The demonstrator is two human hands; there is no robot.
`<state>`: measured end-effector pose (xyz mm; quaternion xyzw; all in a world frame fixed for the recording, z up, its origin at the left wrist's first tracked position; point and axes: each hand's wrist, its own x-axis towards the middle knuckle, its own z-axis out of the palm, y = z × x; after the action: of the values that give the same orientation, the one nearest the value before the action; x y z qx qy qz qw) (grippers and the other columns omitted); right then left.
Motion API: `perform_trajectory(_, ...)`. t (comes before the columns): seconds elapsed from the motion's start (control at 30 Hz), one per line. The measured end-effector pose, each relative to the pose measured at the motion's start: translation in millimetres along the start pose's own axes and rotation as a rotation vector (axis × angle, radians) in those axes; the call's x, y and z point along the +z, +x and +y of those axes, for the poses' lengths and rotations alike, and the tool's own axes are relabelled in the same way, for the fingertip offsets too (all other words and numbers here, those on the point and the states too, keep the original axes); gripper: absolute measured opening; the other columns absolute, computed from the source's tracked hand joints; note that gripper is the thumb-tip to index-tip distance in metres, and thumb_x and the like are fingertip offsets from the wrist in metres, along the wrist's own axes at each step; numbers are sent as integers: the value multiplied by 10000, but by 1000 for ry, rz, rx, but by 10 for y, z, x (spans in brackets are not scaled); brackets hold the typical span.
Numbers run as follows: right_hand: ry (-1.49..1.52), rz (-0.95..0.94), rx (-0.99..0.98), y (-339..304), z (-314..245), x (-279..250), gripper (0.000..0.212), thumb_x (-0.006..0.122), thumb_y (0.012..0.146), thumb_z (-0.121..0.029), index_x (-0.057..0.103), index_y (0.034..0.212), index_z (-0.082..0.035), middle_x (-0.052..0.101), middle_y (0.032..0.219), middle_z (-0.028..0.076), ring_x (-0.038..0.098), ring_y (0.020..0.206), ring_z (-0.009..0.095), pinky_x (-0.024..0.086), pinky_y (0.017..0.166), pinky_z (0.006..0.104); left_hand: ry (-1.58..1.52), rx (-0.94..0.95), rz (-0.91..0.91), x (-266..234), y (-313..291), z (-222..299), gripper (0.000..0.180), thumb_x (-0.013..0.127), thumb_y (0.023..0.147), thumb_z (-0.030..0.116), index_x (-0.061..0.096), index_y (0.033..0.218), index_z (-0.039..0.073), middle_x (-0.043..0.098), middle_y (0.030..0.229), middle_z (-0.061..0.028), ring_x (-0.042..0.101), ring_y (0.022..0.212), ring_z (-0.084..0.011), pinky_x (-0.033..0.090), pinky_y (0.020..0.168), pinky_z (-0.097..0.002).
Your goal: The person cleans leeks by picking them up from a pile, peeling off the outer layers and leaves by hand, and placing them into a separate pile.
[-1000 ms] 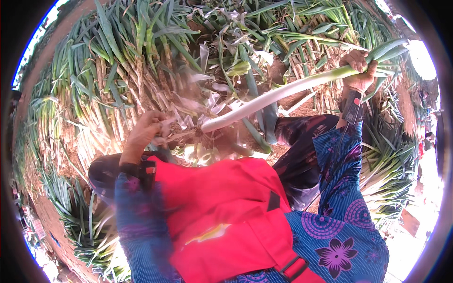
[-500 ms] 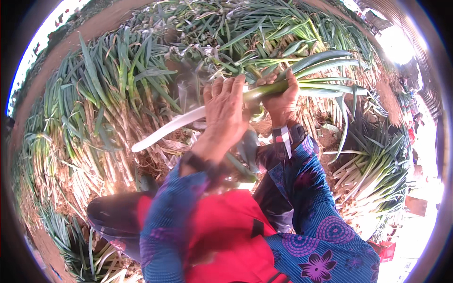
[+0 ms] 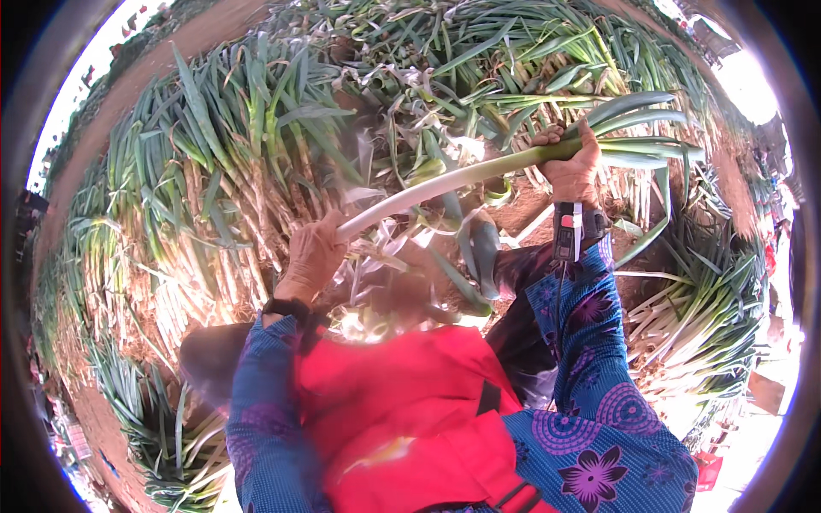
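A long leek [image 3: 436, 185], white at its lower end and green toward its leaves, stretches slantwise between my two hands. My right hand [image 3: 571, 162] is wrapped round its green upper stalk, with the leaves fanning out to the right. At the other end, my left hand [image 3: 311, 256] closes on the white tip, its fingers partly hidden behind the hand. Below the stalk lie peeled leek skins [image 3: 385, 248] and loose green leaf pieces on the soil.
Tall rows of unpeeled leeks [image 3: 205, 188] stand packed at the left. More leeks [image 3: 547, 43] spread across the far side. A pile of whiter leeks [image 3: 684, 321] lies at the right, another bundle [image 3: 175, 445] at the lower left. A red apron [image 3: 402, 402] covers my lap.
My left hand has slid down and left from the leek's middle to its white tip. My right hand has shifted a little to the right, still gripping the stalk.
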<state>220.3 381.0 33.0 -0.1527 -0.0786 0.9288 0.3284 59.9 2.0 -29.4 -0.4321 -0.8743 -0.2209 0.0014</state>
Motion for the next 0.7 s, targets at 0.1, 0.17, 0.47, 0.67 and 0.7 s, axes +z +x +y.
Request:
perform_trajectory(0.1,-17,87,-15,151,-171,-117,369,611,809,-355,467,839,-17,480,680,84,476,596,218,448,628,388,-177,-25,41,-130,-43,194,321,769,719,143,551,946,80,619,738,-127,617,717,-336,475,680,-395)
perform_trajectory(0.17,-104,193,-101,186,-263,-169,399,619,802,-359,475,871,7,515,724,116,518,632,273,481,686,455,-343,19,70,-278,-78,420,387,795,667,72,552,969,57,617,828,-122,612,772,-306,475,698,-364)
perform_trajectory(0.47,-17,-428,-110,-103,-101,243,603,652,829,-333,428,1176,106,506,1046,197,496,986,310,407,922,427,-676,25,-68,-667,-113,711,327,771,764,97,571,1006,5,558,794,-18,545,772,-93,469,702,-261)
perform_trajectory(0.67,74,-793,-5,140,-353,99,463,693,819,-271,513,1114,36,510,826,67,485,768,177,408,716,324,-1282,-342,-560,-535,-6,853,309,712,853,141,574,1094,3,567,845,26,548,822,-79,471,730,-244)
perform_trajectory(0.7,41,-662,-83,114,-324,106,370,685,822,-275,537,1014,4,472,752,30,450,689,154,387,646,301,-1191,-253,-441,-454,16,858,314,709,854,133,570,1105,4,570,878,19,550,855,-83,472,768,-243)
